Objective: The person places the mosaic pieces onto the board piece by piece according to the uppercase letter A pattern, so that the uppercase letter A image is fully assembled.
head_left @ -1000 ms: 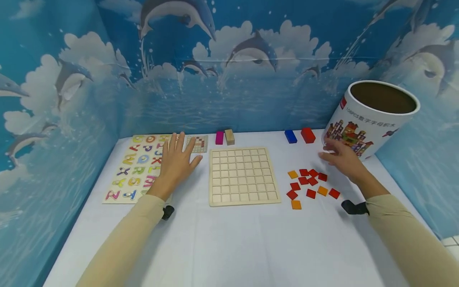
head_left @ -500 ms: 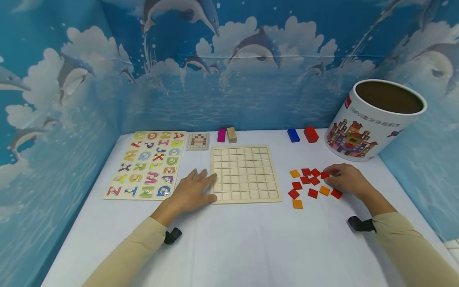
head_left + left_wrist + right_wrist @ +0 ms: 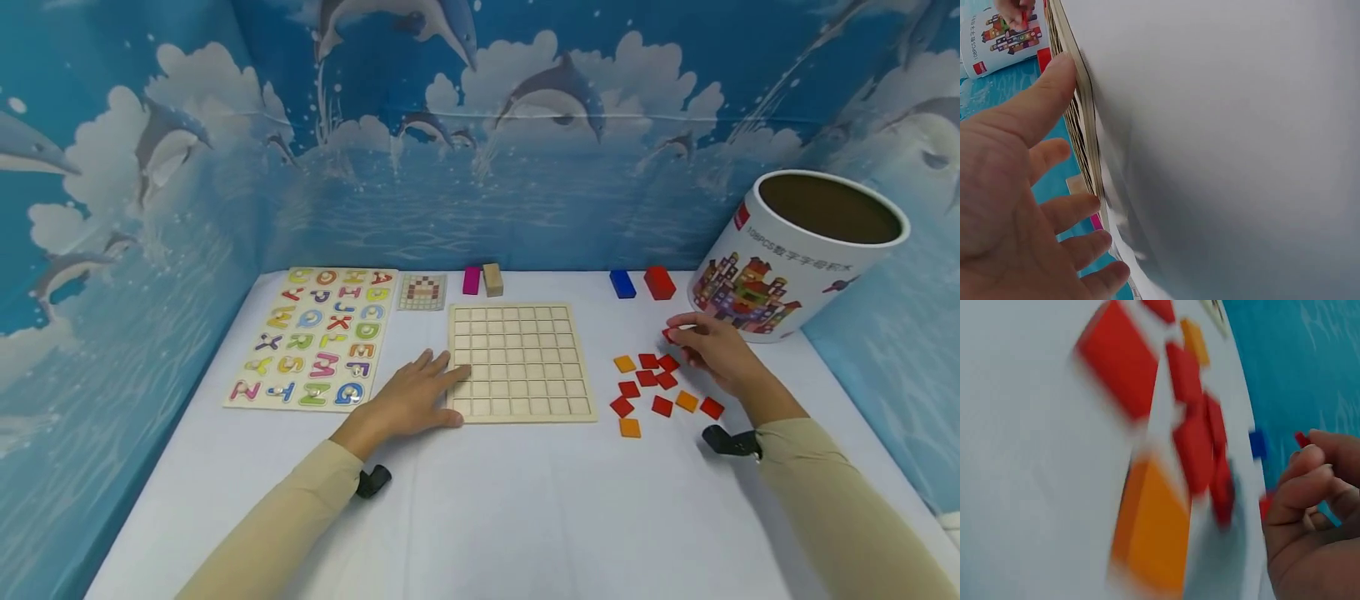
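My left hand point(image 3: 408, 398) rests at the lower left corner of the wooden grid board point(image 3: 521, 362), fingers spread and fairly straight. In the left wrist view its thumb point(image 3: 1054, 87) touches the board's side edge. My right hand point(image 3: 714, 352) pinches a small red square tile point(image 3: 668, 335) between thumb and fingertips, raised above the table. The right wrist view shows that red tile point(image 3: 1301, 439) only partly. Under and left of the right hand lie several loose red tiles point(image 3: 647, 378) and orange tiles point(image 3: 630, 428), apart from the board.
An alphabet puzzle board point(image 3: 311, 342) lies at left, with a small pattern card point(image 3: 422, 292) beside it. Magenta point(image 3: 471, 281), plain wood point(image 3: 492, 280), blue point(image 3: 622, 284) and red point(image 3: 660, 283) blocks line the back. A large white tub point(image 3: 780, 258) stands at back right.
My left hand has come down from above the alphabet board onto the grid board. My right hand moved from beside the tub to the tiles, picked up a red one and lifted it.
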Available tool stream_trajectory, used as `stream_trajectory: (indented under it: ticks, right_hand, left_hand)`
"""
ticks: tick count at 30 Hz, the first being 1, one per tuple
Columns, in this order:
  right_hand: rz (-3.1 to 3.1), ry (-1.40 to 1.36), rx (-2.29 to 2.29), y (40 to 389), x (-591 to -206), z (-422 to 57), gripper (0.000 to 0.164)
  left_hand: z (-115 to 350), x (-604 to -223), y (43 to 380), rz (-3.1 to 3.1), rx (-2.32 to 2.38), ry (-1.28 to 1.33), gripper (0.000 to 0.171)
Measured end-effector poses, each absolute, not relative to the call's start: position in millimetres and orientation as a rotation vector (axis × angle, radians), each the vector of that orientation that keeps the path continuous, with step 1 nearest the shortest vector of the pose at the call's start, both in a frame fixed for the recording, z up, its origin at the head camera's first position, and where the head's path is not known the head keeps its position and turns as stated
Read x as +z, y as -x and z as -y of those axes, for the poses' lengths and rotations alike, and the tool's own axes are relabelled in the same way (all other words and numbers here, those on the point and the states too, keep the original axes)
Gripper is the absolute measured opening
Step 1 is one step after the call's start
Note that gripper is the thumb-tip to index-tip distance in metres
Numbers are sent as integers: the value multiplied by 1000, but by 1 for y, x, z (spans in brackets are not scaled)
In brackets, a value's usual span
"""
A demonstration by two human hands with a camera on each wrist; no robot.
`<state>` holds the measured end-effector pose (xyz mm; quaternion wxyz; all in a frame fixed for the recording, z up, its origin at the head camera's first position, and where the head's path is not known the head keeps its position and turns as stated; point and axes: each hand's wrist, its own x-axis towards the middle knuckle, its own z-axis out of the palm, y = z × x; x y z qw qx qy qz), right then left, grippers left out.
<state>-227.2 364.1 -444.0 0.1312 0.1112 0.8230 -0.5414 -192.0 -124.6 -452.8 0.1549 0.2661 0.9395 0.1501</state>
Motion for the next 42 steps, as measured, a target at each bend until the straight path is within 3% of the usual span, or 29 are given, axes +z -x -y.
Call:
stream_trajectory:
  ticks: [6,18,33,42]
  right_hand:
    - [-2143,-342,-1877,270,-442,-291,50]
    - [-2121,-97,-1770,322,-455,-172,43]
    - [-2661,116,-1223,331,-458,-147,28]
    - [-2819,299,-919,330,-461,-143,31]
  left_hand:
    - [125,-451,196,-2670,372,-781,82]
    - [120,-455,196,-2666,332,-826,80]
    - [121,-448,197,-2678,291,-844,81]
    - [120,-446,197,-2674,265,-841,81]
